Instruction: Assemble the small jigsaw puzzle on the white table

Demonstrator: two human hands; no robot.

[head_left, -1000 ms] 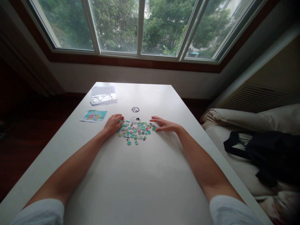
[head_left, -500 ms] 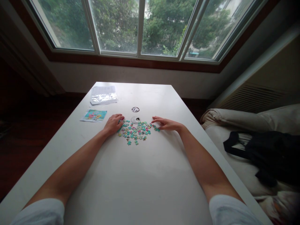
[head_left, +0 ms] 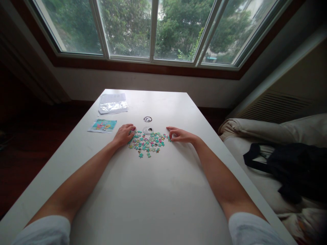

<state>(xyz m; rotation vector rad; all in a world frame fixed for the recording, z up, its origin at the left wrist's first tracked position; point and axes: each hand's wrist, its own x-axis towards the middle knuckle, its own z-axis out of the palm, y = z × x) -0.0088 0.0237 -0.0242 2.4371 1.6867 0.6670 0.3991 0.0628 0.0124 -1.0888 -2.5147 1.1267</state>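
Several small teal, pink and yellow puzzle pieces [head_left: 147, 142] lie scattered in a loose pile on the white table [head_left: 153, 190]. My left hand [head_left: 124, 133] rests at the pile's left edge, fingers curled onto the pieces. My right hand [head_left: 180, 135] sits at the pile's right edge with the fingers curled down, tips pinching at a teal piece. Both forearms stretch across the table.
A colourful picture card [head_left: 102, 125] lies left of the pile, with a clear plastic bag [head_left: 112, 103] behind it. Two round cable holes [head_left: 147, 119] sit in the table beyond the pieces. A sofa with a black bag [head_left: 286, 166] stands to the right. Windows are ahead.
My right hand has drawn slightly back and curled its fingers at the right edge of the pile. My left hand has hardly moved.
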